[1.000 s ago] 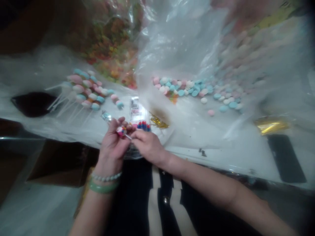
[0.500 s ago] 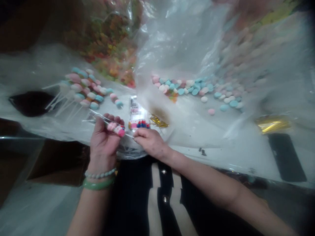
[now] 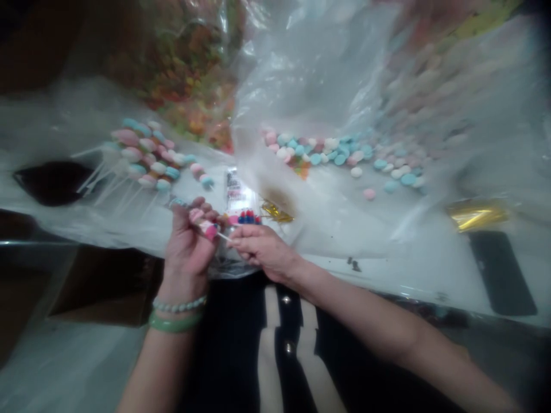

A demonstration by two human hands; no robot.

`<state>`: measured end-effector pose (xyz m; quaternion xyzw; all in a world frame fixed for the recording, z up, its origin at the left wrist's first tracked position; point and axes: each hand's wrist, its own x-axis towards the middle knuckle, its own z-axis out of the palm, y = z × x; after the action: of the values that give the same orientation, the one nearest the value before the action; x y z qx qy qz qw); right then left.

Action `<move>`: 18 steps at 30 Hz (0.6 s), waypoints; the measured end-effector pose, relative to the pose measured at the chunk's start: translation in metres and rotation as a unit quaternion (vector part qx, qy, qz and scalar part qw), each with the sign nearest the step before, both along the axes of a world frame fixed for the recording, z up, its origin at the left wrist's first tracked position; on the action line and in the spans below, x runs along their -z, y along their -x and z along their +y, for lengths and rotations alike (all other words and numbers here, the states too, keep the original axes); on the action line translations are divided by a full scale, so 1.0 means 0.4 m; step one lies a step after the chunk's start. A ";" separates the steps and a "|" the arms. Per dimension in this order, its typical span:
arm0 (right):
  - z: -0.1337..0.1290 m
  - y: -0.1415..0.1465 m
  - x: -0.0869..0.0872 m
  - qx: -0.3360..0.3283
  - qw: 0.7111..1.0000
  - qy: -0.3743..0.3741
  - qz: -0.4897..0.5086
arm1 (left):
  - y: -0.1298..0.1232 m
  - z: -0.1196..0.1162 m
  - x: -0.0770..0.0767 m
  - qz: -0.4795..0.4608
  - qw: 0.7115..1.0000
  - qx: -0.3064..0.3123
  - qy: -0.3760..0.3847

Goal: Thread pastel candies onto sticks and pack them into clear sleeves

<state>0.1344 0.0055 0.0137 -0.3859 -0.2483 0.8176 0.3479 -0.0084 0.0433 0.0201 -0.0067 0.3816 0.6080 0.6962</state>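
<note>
My left hand (image 3: 191, 241), palm up, has its fingers curled round a pink and white candy piece (image 3: 204, 225) in clear wrap. A white stick (image 3: 224, 236) runs from the candy's bright pink end to my right hand (image 3: 258, 244), whose thumb and fingertips pinch it. Just beyond my hands are small red and blue pieces (image 3: 249, 217) and a printed packet (image 3: 236, 192). Gold foil ties (image 3: 276, 212) lie to the right of these. At the left, a pile of pink, white and blue candies on sticks (image 3: 150, 155) rests on the plastic-covered table.
Loose pastel candies (image 3: 340, 152) spill from a large clear bag across the middle. Orange and green candies (image 3: 202, 115) fill another bag behind. On the right are gold strips (image 3: 477, 215) and a dark phone-like slab (image 3: 503, 274). An open cardboard box (image 3: 103, 284) stands below the left edge.
My left hand has shifted slightly right and its fingers have curled in more around the candy. My right hand has moved a little left, and the stick between the hands now shows more clearly.
</note>
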 end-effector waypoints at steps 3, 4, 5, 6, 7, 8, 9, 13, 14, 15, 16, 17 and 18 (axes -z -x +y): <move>0.001 -0.010 0.012 -0.020 0.999 0.028 0.035 | 0.011 0.003 0.003 0.021 0.999 -0.034 0.036; 0.003 -0.011 0.015 -0.028 0.998 0.044 0.039 | 0.013 0.004 0.001 0.029 0.998 -0.048 0.041; 0.005 -0.010 0.017 -0.036 0.997 0.062 0.042 | 0.013 0.005 0.000 0.035 0.997 -0.058 0.040; 0.007 -0.008 0.018 -0.041 0.995 0.079 0.044 | 0.012 0.005 -0.002 0.040 0.997 -0.062 0.035; 0.009 -0.003 0.017 -0.044 0.994 0.092 0.046 | 0.007 0.005 -0.003 0.043 0.997 -0.060 0.028; 0.011 0.002 0.015 -0.042 0.993 0.100 0.047 | 0.001 0.004 -0.003 0.044 0.997 -0.054 0.021; 0.012 0.009 0.012 -0.039 0.993 0.101 0.048 | -0.006 0.003 -0.002 0.044 0.998 -0.049 0.017; 0.011 0.024 0.004 0.013 0.998 0.063 0.018 | -0.029 -0.005 0.012 0.048 0.998 -0.025 0.026; 0.011 0.022 0.005 0.024 0.998 0.059 0.009 | -0.029 -0.007 0.016 0.051 0.998 -0.012 0.033; 0.011 0.016 0.008 0.027 0.998 0.062 0.011 | -0.026 -0.008 0.020 0.051 0.998 0.004 0.039; 0.012 0.008 0.012 0.019 0.997 0.072 0.024 | -0.020 -0.009 0.023 0.049 0.998 0.019 0.044; 0.015 -0.002 0.017 0.003 0.995 0.088 0.049 | -0.012 -0.009 0.025 0.045 0.998 0.030 0.043; 0.017 -0.014 0.022 -0.018 0.991 0.106 0.079 | -0.002 -0.008 0.027 0.040 0.998 0.036 0.038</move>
<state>0.1398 0.0123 0.0049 -0.3503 -0.1390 0.8734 0.3085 -0.0075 0.0400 0.0094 0.0050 0.4319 0.5674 0.7011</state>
